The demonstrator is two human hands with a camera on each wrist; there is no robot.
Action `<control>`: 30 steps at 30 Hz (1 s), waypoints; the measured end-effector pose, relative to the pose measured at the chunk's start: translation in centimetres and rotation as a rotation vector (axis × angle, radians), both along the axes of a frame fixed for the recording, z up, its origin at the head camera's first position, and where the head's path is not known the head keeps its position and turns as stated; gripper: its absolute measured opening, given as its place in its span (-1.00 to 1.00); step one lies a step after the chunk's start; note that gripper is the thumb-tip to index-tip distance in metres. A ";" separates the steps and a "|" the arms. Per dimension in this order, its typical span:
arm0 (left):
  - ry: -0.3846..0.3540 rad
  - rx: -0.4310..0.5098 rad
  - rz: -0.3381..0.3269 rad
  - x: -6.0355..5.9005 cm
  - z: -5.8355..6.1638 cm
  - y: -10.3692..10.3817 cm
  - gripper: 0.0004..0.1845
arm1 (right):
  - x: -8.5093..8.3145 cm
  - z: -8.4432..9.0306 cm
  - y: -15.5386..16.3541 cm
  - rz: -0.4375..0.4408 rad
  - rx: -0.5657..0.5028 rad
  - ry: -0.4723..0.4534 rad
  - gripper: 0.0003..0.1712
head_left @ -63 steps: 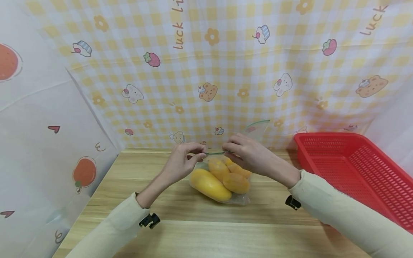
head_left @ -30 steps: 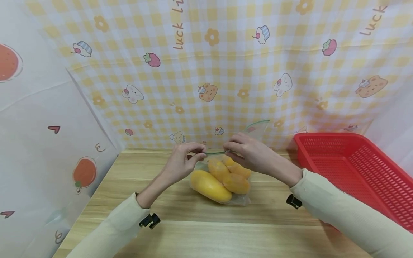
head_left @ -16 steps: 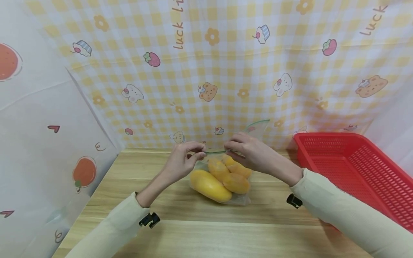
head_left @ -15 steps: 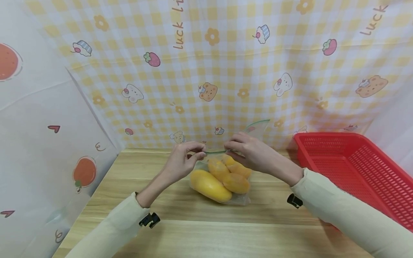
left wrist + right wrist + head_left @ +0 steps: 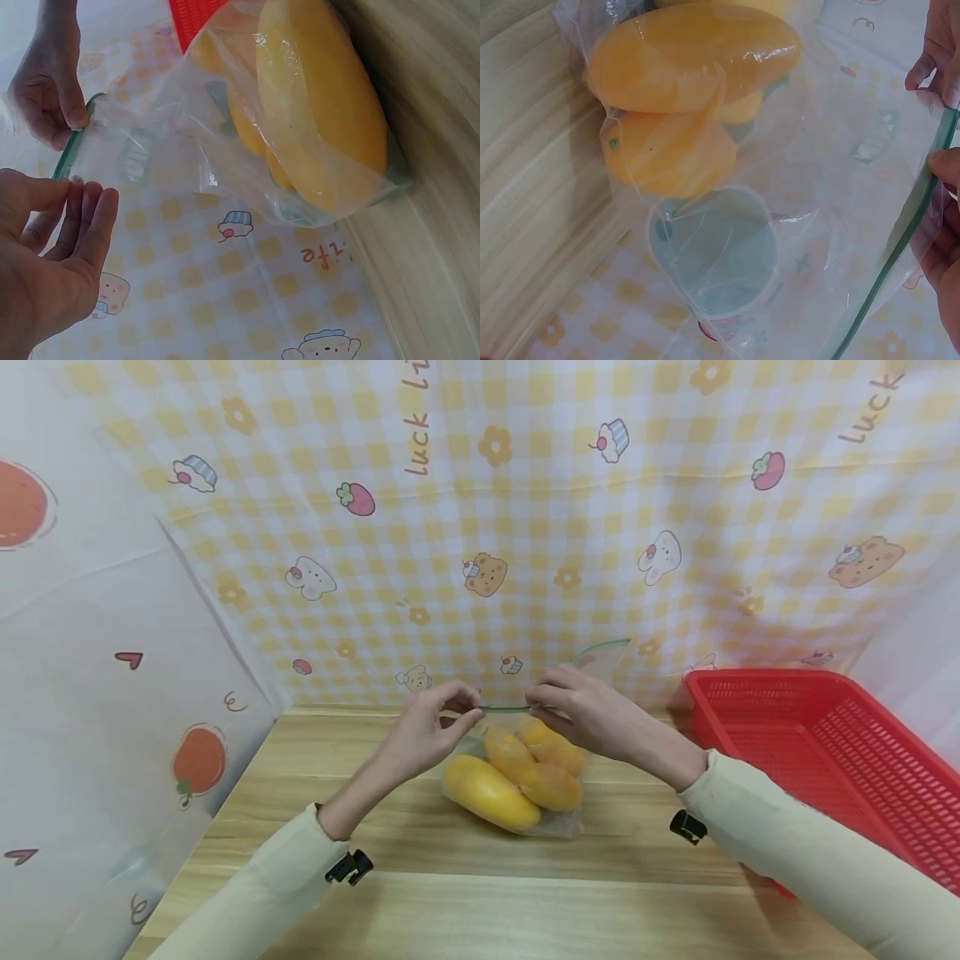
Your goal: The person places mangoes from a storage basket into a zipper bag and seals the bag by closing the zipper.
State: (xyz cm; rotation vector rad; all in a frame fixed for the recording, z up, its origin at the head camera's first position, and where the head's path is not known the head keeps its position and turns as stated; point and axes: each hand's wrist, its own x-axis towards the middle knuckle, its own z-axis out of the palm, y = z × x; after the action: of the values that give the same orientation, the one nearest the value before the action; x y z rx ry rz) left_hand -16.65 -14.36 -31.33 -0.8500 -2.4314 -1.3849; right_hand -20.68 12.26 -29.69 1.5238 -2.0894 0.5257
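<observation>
A clear zip bag (image 5: 564, 824) rests on the wooden table, its mouth raised by both hands. Inside are several yellow and orange mango-like fruits; the largest yellow one (image 5: 491, 793) lies at the left. A green zip strip (image 5: 504, 708) runs along the mouth. My left hand (image 5: 431, 727) pinches the mouth's left end between thumb and fingertips. Just to its right, my right hand (image 5: 585, 706) pinches the strip, and the bag's far corner sticks up beyond it. The right wrist view shows the green strip (image 5: 889, 262) curving away below that hand.
On the right stands a red plastic basket (image 5: 772, 735) with mesh sides, close to the right forearm. A yellow checked cloth (image 5: 420, 518) hangs behind the table (image 5: 465, 910), and a white printed sheet (image 5: 97, 610) covers the left side.
My right hand has shifted slightly right along the zip strip, so a little more green shows between the hands. The bag's mouth sits slightly higher; the fruits have stayed put.
</observation>
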 end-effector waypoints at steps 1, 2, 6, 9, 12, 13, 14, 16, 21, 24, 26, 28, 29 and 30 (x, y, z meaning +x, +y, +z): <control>0.003 0.000 -0.002 0.0 0.0 0.1 -0.93 | 0.0 -0.1 0.1 -0.003 -0.002 0.001 -0.76; 0.008 -0.004 -0.001 0.0 0.0 0.1 -0.93 | -0.1 -0.1 0.0 -0.006 -0.004 0.001 -0.76; 0.001 0.007 -0.007 0.0 0.0 0.2 -0.96 | -0.1 -0.1 0.0 -0.008 -0.004 0.006 -0.76; -0.003 0.011 -0.012 0.0 -0.1 0.2 -0.97 | -0.1 -0.1 0.0 -0.008 -0.001 0.008 -0.78; 0.010 -0.002 -0.020 0.0 -0.1 0.2 -0.96 | -0.1 0.0 0.1 -0.007 0.005 0.003 -0.79; 0.016 -0.006 -0.024 -0.1 -0.1 0.2 -0.96 | -0.1 0.0 0.1 -0.007 0.009 0.002 -0.80; 0.024 -0.007 -0.029 -0.1 -0.1 0.2 -0.96 | -0.1 0.0 0.1 -0.006 0.013 0.001 -0.79; 0.040 -0.004 -0.031 -0.1 -0.1 0.2 -0.97 | -0.1 0.0 0.1 -0.003 0.019 0.002 -0.80; 0.053 0.027 -0.031 0.0 -0.1 0.2 -0.96 | -0.1 0.2 0.0 0.006 0.021 0.004 -0.80; 0.052 0.031 -0.032 0.0 -0.2 0.2 -0.95 | 0.1 0.3 0.0 0.013 0.019 0.002 -0.80; 0.053 0.035 -0.032 0.0 -0.3 0.3 -0.94 | 0.1 0.3 0.0 0.016 0.018 -0.001 -0.80; 0.056 0.041 -0.031 0.0 -0.3 0.3 -0.94 | 0.1 0.3 0.0 0.016 0.018 -0.004 -0.81; 0.056 0.047 -0.032 -0.1 -0.3 0.3 -0.94 | 0.1 0.4 0.1 0.017 0.017 -0.005 -0.81; 0.058 0.052 -0.033 -0.1 -0.4 0.3 -0.95 | 0.1 0.4 0.1 0.017 0.015 -0.005 -0.81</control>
State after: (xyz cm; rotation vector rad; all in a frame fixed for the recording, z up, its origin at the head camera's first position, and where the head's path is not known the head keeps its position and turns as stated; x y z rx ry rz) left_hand -16.72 -14.11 -31.69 -0.9087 -2.3383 -1.4081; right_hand -20.56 12.36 -29.30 1.5512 -2.0909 0.5214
